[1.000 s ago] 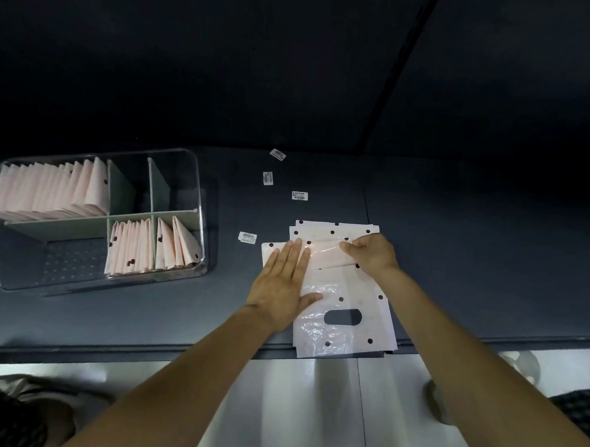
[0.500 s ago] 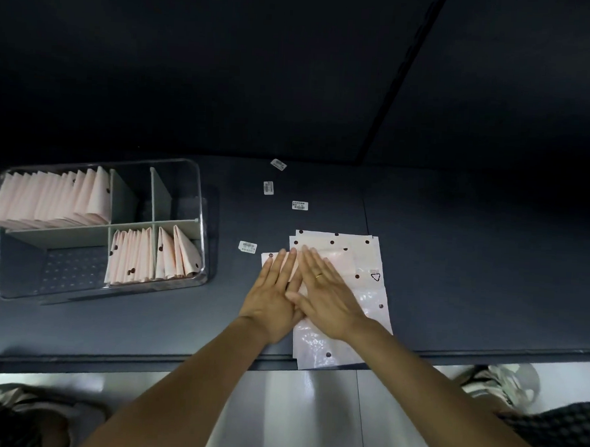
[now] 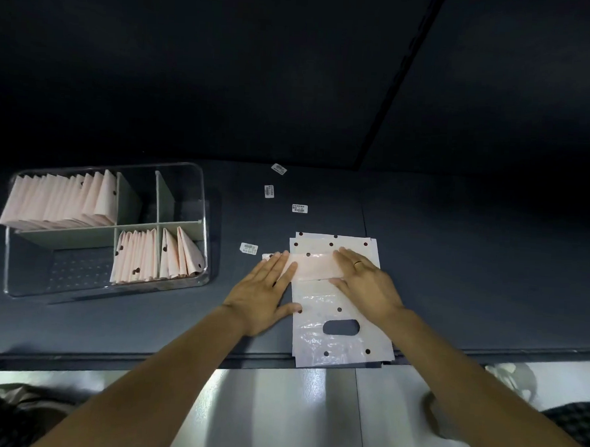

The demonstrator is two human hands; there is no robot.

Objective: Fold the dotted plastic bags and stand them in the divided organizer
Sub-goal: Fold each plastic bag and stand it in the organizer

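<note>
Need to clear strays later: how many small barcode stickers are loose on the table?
4: three trail beyond the bag stack, one lies left of it. Others may hide underneath.

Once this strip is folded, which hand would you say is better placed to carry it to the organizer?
Left, probably. The left hand presses the folded strip at its left end, on the side nearest the organizer. The right hand lies flat farther away.

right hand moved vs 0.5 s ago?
Yes. The right hand slid rightward along the folded strip, away from the left hand; before, they touched over the bag stack.
</note>
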